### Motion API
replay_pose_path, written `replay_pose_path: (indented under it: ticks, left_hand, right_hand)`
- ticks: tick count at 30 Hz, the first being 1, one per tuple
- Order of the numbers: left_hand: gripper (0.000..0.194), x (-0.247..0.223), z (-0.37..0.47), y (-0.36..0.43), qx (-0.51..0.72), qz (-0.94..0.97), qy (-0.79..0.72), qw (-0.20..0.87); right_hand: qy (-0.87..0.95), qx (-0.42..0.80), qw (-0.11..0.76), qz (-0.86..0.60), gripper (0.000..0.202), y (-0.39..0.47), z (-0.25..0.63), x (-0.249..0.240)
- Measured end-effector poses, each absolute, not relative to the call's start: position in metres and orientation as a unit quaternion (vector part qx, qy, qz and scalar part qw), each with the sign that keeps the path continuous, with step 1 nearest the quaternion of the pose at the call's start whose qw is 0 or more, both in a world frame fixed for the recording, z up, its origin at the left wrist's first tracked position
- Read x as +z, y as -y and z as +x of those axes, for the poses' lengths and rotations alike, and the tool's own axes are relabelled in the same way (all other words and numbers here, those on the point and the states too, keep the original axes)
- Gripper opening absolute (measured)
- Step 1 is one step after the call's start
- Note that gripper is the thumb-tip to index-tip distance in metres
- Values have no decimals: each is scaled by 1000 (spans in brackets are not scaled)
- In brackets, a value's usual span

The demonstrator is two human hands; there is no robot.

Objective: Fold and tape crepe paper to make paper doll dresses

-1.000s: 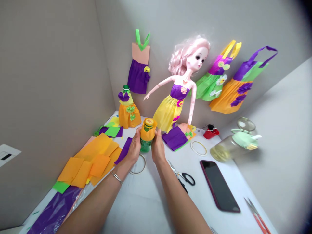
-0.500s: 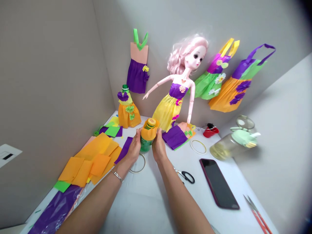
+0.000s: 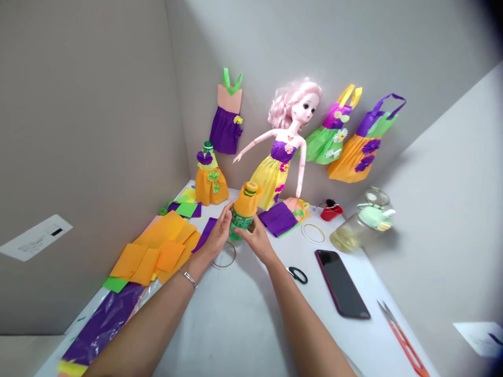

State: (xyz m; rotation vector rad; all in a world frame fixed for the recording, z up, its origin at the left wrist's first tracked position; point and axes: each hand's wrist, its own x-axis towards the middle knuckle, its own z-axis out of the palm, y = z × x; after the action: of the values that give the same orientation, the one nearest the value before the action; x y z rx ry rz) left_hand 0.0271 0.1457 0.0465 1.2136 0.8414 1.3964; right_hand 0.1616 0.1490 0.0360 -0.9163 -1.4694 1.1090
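A green bottle [image 3: 241, 220] with a yellow cap stands slightly tilted between my hands, orange paper [image 3: 247, 200] wrapped round its upper part. From the left side, my left hand [image 3: 220, 229] holds the bottle, palm against it. My right hand [image 3: 257, 238] grips its lower right side, the thumb across the green label. Behind the bottle is a pink-haired doll [image 3: 283, 152] in a purple and yellow paper dress. Another bottle in an orange paper skirt [image 3: 211, 186] stands to the back left.
Orange sheets [image 3: 157, 251] lie left. A hoop [image 3: 224, 255] is below my hands. To the right are black-handled scissors [image 3: 298, 275], a phone [image 3: 341, 284], a clear jug [image 3: 348, 235], a red bucket [image 3: 331, 211] and red-handled scissors [image 3: 406, 345]. Paper dresses [image 3: 356, 152] hang on the wall.
The bottle has risen slightly and leans right. My right hand has turned, its thumb now across the label. The orange paper sits closer round the bottle's neck. The camera view has shifted.
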Motion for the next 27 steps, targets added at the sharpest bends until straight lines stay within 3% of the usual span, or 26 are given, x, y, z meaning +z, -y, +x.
replay_pose_path:
  ticks: [6,16,20,23,27]
  left_hand:
    - [49,57,0,-118,569,528,-371,510]
    - [22,61,-30,-42,421,640,-418,489]
    - [10,59,-73,-25,380,695,-487,367]
    - [17,49,-115,-13,349,686,-593,238]
    - [48,29,-161,-3,246,653,-703,139]
  right_hand:
    - [610,462,500,-406,52,-114,185,49]
    - [590,411,516,-466,70,-90,196,17]
    - [599,402,511,-468,73,-88,195,15]
    - [607,395,507,-467,71,-87,194,15]
    - [616,388,500,-468,70,-89,193,13]
